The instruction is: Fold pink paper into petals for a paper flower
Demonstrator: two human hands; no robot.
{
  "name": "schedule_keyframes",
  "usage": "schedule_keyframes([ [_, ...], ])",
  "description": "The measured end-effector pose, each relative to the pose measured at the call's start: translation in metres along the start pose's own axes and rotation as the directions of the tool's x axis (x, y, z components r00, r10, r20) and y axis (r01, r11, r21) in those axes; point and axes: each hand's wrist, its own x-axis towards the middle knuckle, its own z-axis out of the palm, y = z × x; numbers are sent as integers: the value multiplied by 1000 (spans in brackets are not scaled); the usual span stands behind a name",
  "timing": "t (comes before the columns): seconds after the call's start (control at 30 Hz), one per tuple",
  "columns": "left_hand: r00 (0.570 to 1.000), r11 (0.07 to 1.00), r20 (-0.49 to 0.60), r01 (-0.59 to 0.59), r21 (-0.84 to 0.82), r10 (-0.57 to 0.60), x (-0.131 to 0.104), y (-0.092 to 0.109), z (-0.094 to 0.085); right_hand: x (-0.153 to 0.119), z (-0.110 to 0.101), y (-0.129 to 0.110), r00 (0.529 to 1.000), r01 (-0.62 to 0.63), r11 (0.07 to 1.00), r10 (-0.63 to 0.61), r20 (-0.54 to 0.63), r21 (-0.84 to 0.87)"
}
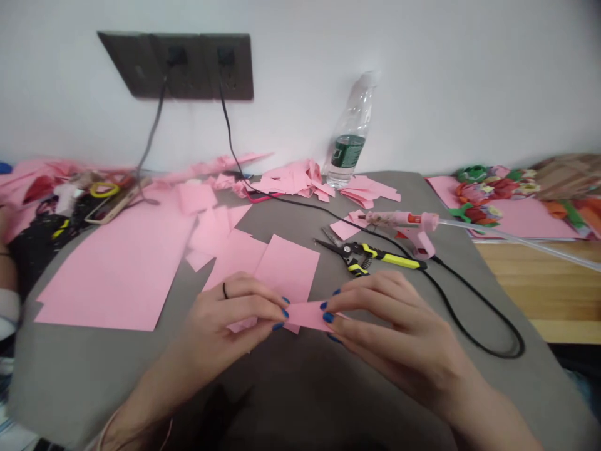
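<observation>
A narrow strip of pink paper [305,313] is stretched between my two hands, above the near part of the grey table. My left hand [239,313] pinches its left end between thumb and fingers. On the other end, my right hand [385,319] grips it with thumb and fingertips; the parts under the fingers are hidden. Just beyond the hands lie rectangular pink paper sheets [291,263]. Yellow-and-black pliers [375,255] and a pink glue gun [410,225] with a long clear glue stick rest past my right hand.
A leaning water bottle [347,150] stands by the wall among crumpled pink paper [291,178]. The black cord [300,202] crosses the table and loops at right. Large pink sheets [122,275] and a phone [117,202] lie left, near another person's arm [7,263]. Paper flowers [493,188] sit right.
</observation>
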Motion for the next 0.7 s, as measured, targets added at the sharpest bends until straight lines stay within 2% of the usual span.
schedule_keyframes([
  [0.07, 986, 956, 11, -164, 243, 166, 8, -7, -4, 1, 0, 6, 997, 64, 989, -67, -22, -137],
  [0.13, 953, 858, 48, -291, 424, 300, 13, -17, -4, 0, 6, 13, 990, 127, 971, -136, -29, -203],
  [0.2, 917, 748, 127, -384, 541, 379, 16, -29, 0, -4, 19, 19, 983, 170, 953, -183, -28, -250],
  [0.3, 867, 640, 220, -481, 598, 446, 13, -44, 8, -15, 42, 24, 988, 128, 946, -147, -42, -297],
  [0.43, 862, 633, 265, -498, 592, 432, 0, -56, 17, -28, 66, 20, 992, 102, 947, -119, -39, -304],
  [0.6, 899, 684, 315, -437, 584, 305, -19, -61, 24, -38, 83, 13, 999, 52, 955, -53, 6, -291],
  [0.7, 924, 695, 290, -379, 611, 248, -28, -56, 28, -39, 89, 11, 999, 27, 954, -17, 37, -297],
])
